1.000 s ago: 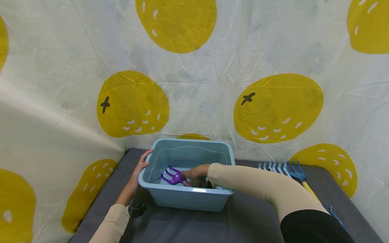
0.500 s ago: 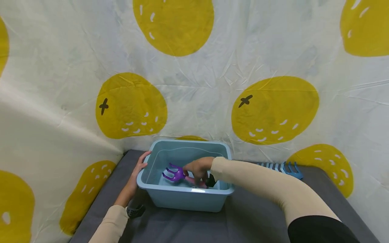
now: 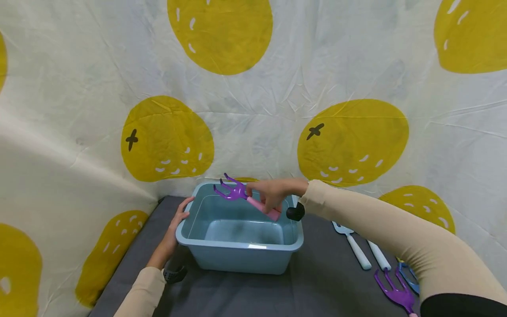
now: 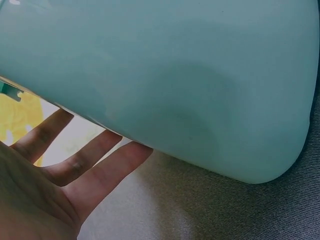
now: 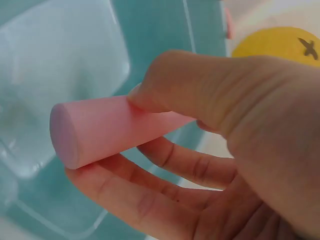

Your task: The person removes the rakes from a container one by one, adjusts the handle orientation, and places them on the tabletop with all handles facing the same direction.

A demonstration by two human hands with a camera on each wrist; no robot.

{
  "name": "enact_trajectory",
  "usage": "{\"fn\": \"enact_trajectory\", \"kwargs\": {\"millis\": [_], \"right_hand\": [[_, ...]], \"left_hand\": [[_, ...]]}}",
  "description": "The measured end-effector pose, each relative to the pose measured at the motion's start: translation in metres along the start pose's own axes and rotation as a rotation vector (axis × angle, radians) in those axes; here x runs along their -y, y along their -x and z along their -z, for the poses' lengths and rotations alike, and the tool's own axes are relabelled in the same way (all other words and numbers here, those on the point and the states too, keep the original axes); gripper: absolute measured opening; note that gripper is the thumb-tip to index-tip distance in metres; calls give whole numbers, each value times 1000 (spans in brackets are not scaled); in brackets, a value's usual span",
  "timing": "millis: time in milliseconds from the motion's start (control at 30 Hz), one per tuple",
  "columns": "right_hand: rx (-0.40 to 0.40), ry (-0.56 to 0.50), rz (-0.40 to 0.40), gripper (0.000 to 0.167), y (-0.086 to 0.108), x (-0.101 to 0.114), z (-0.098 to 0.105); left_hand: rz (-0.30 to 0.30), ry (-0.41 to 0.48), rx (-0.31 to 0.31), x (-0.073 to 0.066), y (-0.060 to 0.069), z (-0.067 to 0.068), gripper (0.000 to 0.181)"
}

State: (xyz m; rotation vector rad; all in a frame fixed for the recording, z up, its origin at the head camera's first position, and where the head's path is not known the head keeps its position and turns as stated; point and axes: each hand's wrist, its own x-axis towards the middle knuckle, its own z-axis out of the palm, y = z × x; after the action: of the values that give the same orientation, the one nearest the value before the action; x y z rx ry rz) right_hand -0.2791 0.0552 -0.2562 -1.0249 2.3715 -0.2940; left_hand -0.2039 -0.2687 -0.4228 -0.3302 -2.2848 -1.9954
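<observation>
A light blue plastic basin stands on the dark grey tabletop, with nothing visible inside it. Above its opening, my right hand pinches the pink handle of a purple garden hand fork, thumb on one side and fingers below. The curved tines point left, at about the height of the back rim. The pink handle fills the middle of the right wrist view. At the basin's left end, my left hand touches its outside with fairly straight fingers.
Right of the basin lie a white-handled garden tool, another pale handle, a second purple hand fork and a blue tool partly behind my right sleeve. A fabric backdrop with yellow fruit shapes hangs close behind the basin.
My right hand has lifted the purple hand fork from the basin's floor up over the opening. The tools at the right have come into view from behind the arm. The left hand stays put.
</observation>
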Motion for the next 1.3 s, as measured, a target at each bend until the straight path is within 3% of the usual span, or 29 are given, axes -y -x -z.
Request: {"fn": "enact_trajectory", "kwargs": {"millis": [100, 267, 600, 933, 1167, 1300], "right_hand": [[-27, 21, 12, 57, 19, -3, 8], [-49, -13, -37, 61, 50, -8, 15], [-140, -119, -85, 61, 113, -39, 6], [-202, -341, -132, 60, 169, -79, -31], [-240, -446, -51, 56, 205, -113, -66], [-256, -490, -59, 57, 222, -129, -88]], "left_hand": [[-4, -2, 4, 0, -1, -1, 55], [-11, 8, 10, 0, 0, 1, 55], [-19, 10, 29, 2, -4, 3, 55], [-9, 19, 29, -1, -4, 5, 54], [2, 20, 38, 0, -3, 8, 54], [4, 14, 44, -1, -4, 6, 54]]}}
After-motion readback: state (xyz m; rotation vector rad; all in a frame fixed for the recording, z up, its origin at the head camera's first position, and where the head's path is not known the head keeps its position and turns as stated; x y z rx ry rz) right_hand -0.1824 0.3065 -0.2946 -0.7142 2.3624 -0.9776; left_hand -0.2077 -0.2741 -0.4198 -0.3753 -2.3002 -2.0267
